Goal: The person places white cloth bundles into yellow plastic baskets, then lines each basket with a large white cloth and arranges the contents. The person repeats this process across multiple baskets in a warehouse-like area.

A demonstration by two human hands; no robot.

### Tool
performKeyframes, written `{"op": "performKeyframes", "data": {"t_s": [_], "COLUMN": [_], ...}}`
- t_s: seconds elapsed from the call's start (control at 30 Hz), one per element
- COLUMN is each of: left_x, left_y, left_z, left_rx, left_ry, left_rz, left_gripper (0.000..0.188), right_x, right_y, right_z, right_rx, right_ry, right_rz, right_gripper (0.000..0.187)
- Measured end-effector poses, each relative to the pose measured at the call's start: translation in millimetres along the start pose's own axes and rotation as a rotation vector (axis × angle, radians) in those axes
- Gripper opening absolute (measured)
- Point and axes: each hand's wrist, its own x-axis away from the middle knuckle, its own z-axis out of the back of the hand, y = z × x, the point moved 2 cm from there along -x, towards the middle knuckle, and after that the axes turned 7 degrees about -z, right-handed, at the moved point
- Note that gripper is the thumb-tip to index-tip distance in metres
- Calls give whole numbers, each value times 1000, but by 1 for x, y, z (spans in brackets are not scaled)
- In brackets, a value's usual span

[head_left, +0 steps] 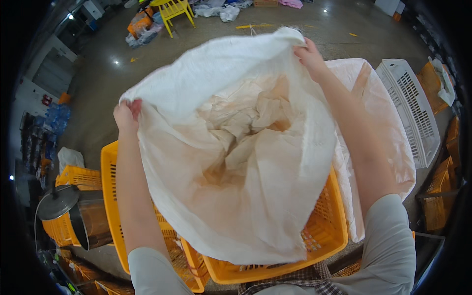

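Observation:
Both my arms are stretched forward, holding a large white woven sack by its rim. My left hand is closed on the rim at the sack's left side. At the far right of the rim, my right hand grips the cloth with its fingers wrapped over the edge. The sack's mouth gapes wide toward me, and its creased inside shows folds with no contents that I can make out. Beneath it are yellow plastic baskets, partly hidden by the cloth.
Another pale sack lies to the right, beside a white slotted crate. Left of me stand a lidded bin and more yellow baskets. A yellow chair and plastic bags are on the floor farther off.

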Motion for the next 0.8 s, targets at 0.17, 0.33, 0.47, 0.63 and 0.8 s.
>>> {"op": "performKeyframes", "data": {"t_s": [0.17,0.33,0.47,0.63,0.8], "left_x": [44,70,62,55,47], "left_y": [-85,-110,-98,-95,-97], "left_z": [-37,-33,-30,-30,-31], "left_rx": [-825,-1476,-1487,-1474,-1484], "left_ry": [-579,-605,-570,-551,-586], "left_rz": [-247,-485,-349,-275,-202], "left_gripper": [59,61,50,44,49], "right_x": [-2,-18,-28,-3,57], "right_y": [67,76,57,47,62], "right_z": [-50,-57,-65,-52,-19], "right_rx": [347,1052,1355,1293,1011], "right_ry": [-3,-87,-149,-256,-255], "right_rz": [-15,-28,-130,-353,-250], "right_gripper": [71,72,70,75,80]}}
